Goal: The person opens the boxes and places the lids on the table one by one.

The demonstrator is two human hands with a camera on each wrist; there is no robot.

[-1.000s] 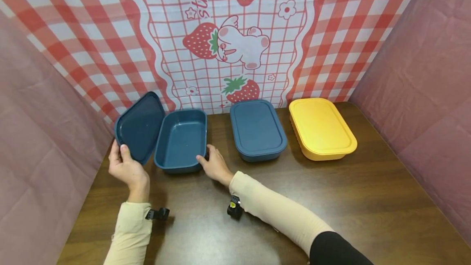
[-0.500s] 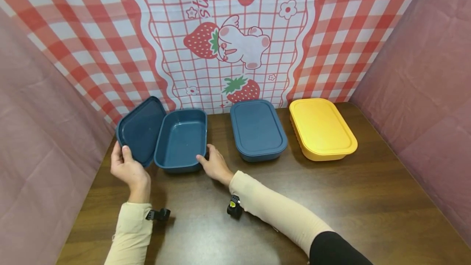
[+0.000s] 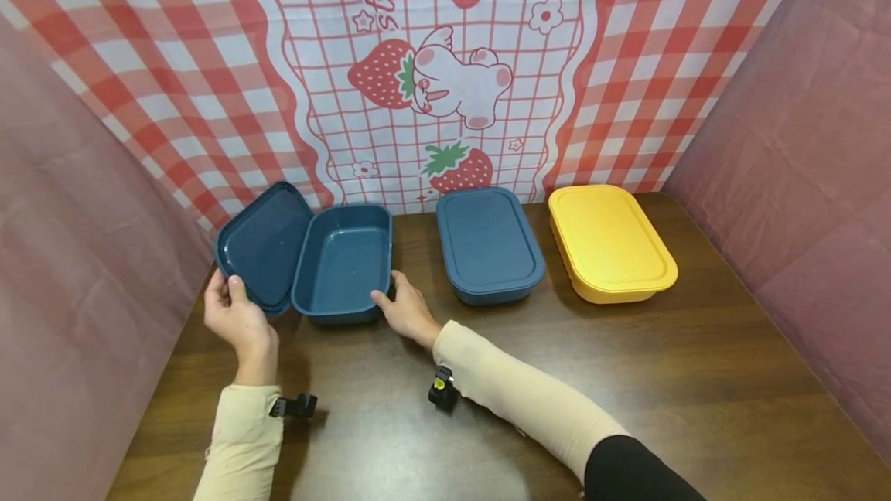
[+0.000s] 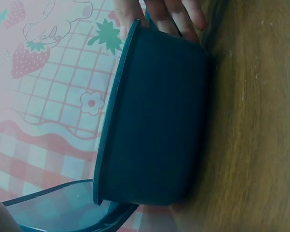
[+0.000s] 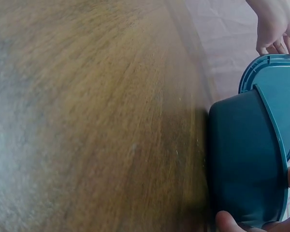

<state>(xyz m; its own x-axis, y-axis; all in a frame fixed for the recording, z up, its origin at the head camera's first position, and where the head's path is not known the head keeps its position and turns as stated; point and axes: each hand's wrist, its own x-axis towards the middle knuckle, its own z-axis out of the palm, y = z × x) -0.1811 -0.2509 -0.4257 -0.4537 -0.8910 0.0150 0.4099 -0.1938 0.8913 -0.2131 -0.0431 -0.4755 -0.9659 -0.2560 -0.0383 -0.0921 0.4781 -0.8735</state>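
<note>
A dark blue food container [image 3: 341, 273] stands uncovered on the table at the left, its inside bare. My right hand [image 3: 409, 314] grips its near right corner, with the thumb at the rim and the fingers against the outer wall. To the left of the container, my left hand [image 3: 237, 323] holds a dark blue lid [image 3: 261, 246] by its near left edge. The lid is tilted, its underside facing up and toward the container's left rim. In the right wrist view the lid [image 5: 278, 92] shows its grooved edge behind the container [image 5: 246, 154].
A blue container with its lid on [image 3: 490, 246] stands to the right, and a lidded yellow container [image 3: 612, 242] beyond it. They rest on a brown wooden table [image 3: 661, 385]. A checked strawberry cloth [image 3: 445, 83] hangs right behind; pink cloth [image 3: 786, 176] closes the sides.
My left hand first lowers the lid slightly, then shifts it a little to the left. The right hand keeps its grip on the container, which stays in place.
</note>
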